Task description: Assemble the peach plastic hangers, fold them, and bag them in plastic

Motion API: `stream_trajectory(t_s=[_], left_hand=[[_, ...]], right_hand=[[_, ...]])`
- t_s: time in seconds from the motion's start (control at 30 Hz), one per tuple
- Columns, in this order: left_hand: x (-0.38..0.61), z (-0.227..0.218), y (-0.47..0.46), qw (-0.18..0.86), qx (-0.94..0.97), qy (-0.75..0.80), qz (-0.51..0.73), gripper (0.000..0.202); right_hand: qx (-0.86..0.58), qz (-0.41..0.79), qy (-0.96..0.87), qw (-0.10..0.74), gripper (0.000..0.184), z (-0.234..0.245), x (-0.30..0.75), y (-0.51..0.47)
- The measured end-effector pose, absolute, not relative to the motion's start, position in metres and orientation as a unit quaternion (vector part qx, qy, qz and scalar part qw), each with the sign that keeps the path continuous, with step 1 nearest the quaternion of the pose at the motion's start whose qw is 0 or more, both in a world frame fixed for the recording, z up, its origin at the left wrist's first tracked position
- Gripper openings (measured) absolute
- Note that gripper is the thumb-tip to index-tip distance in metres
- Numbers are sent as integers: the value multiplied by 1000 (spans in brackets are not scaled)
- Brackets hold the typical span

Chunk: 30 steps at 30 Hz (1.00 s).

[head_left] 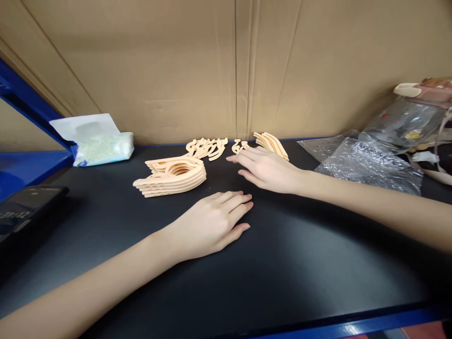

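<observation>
My left hand (217, 221) rests palm down on the black tabletop (247, 287), its fingers stretched out and nothing visible in them. Farther back and to the right, my right hand (271, 169) reaches over the table with fingers extended; its underside is hidden. Just beyond its fingertips lie a few small peach hooks (238, 147). A fanned group of long curved peach plastic pieces (271, 143) sits behind that hand, partly covered by it. To the left stands a neat stack of peach plastic hanger parts (173, 181), and behind it a row of several peach hooks (208, 147).
A tissue pack (104, 148) lies at the back left, with a phone (28, 209) nearer me at the left edge. Crumpled clear plastic bags (370, 165) and a clear bottle (409, 122) are at the right. A cardboard wall (176, 70) backs the table.
</observation>
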<state>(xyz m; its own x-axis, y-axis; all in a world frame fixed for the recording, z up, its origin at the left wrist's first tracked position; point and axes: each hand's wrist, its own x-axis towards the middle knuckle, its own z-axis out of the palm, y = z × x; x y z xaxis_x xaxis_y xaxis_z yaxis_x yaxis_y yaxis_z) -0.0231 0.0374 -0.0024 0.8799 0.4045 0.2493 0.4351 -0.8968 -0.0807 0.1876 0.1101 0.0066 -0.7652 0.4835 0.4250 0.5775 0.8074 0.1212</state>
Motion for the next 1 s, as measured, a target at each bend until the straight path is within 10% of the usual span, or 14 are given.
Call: stream_trajectory(t_s=[0.27,1.0], left_hand=[[-24,-2,36,82,-968,-204,-119,35],[-21,0,36,65,-971,-195,-124,30]], right_hand=[[-293,-150,-938,106,77,1,139,156],[-188,-53,-967,161,43,-13,203,76]])
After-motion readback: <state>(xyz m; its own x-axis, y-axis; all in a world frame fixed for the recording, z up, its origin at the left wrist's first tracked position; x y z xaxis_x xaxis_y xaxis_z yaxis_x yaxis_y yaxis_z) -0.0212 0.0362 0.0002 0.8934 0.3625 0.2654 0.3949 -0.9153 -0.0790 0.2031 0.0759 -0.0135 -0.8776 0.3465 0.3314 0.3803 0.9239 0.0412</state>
